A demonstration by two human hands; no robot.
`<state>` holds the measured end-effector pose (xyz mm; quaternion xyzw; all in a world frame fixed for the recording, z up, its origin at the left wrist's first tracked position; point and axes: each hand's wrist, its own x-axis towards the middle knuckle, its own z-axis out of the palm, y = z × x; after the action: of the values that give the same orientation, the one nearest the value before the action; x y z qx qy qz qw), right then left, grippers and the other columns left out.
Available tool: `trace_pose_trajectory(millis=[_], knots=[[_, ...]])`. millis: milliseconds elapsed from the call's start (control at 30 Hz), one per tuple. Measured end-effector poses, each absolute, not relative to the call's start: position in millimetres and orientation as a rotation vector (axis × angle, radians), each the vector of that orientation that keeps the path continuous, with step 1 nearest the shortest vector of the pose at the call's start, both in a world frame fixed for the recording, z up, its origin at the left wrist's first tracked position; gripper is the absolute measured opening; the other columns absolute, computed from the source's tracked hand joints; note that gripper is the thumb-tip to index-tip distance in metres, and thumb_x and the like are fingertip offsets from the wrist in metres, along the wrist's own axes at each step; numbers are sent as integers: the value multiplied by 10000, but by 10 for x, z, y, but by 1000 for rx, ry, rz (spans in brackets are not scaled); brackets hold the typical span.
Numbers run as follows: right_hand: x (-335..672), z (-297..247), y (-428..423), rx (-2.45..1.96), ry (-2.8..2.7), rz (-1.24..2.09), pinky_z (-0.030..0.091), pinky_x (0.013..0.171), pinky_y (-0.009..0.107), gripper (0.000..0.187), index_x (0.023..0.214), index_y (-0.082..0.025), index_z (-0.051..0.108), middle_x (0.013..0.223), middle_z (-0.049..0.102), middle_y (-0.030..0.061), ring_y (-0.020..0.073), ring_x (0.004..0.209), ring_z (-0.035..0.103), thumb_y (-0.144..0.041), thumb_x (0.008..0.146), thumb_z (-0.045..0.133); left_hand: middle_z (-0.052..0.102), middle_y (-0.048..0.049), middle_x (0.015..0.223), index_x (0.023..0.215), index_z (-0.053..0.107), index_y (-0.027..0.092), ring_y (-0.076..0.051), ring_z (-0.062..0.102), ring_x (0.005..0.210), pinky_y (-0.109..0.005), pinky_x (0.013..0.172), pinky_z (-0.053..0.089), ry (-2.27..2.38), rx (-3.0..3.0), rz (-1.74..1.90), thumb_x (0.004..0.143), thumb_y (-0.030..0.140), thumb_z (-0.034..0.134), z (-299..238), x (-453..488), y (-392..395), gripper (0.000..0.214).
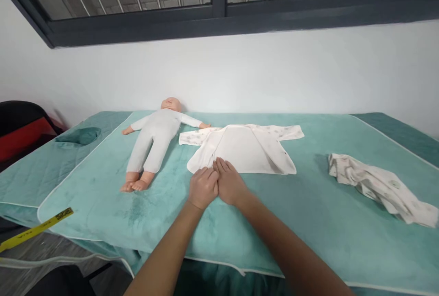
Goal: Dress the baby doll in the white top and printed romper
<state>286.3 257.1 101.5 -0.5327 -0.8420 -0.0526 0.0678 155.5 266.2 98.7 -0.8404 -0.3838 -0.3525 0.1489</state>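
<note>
A white long-sleeved baby shirt point(245, 150) lies spread on the bed, its patterned sleeves stretched to both sides and its front parted. My left hand point(203, 187) is at its lower edge with the fingers curled; what they hold, if anything, is hidden. Against it rests my right hand point(230, 181), its fingers stretched out together and their tips over the hem. To the left, a baby doll point(156, 136) in a white body suit lies on its back with its arms spread, one doll hand close to the shirt's left sleeve.
A crumpled, patterned white garment point(380, 186) lies at the right on the green bed cover point(291, 223). Behind the bed are a white wall point(219, 76) and a dark window frame point(137, 29). A yellow strap point(37, 229) and a red-and-black chair point(25, 136) are at the left.
</note>
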Motion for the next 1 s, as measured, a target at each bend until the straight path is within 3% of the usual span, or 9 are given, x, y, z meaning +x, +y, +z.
trace_pose_trajectory(millis=[433, 633, 833, 933, 1000], knots=[[2757, 1046, 2129, -1594, -2400, -109, 279, 1171, 468, 545, 1463, -53, 410, 1462, 452, 177, 279, 1414, 350, -319, 990, 364, 556, -44, 674, 643, 528, 188, -176, 484, 688, -312, 654, 400, -1120, -2455, -1069, 875, 94, 454, 960, 1546, 2705, 261], [2702, 1026, 1753, -1604, -2338, 13, 285, 1185, 471, 561, 1466, -45, 400, 1495, 407, 169, 264, 1422, 343, -365, 1009, 334, 660, -68, 1019, 928, 622, 173, -197, 571, 996, -346, 897, 473, -1267, -2538, -1231, 833, 49, 434, 1209, 1292, 2740, 244], [2672, 1149, 1448, -1463, -2317, 635, 306, 1196, 463, 555, 1514, -216, 345, 1583, 261, 36, 240, 1455, 288, -430, 1003, 355, 549, -111, 1352, 1206, 594, 168, -265, 437, 1320, -441, 1140, 344, -1724, -2201, -1222, 881, 208, 464, 1807, 232, 3155, 353], [2566, 1328, 1790, -1311, -2132, 998, 358, 1174, 399, 582, 1513, -280, 330, 1569, 309, 11, 202, 1431, 339, -471, 972, 428, 470, -167, 1437, 1299, 540, 126, -332, 363, 1384, -507, 1155, 298, -2132, -2052, -1120, 868, 303, 508, 1879, -229, 3473, 467], [2414, 1440, 2274, -1233, -1978, 1060, 316, 1193, 409, 564, 1463, -283, 407, 1536, 377, 15, 205, 1417, 361, -466, 937, 495, 456, -192, 1453, 1340, 503, 103, -352, 381, 1382, -507, 1142, 314, -2420, -2037, -1117, 856, 355, 536, 1827, -398, 3644, 546]])
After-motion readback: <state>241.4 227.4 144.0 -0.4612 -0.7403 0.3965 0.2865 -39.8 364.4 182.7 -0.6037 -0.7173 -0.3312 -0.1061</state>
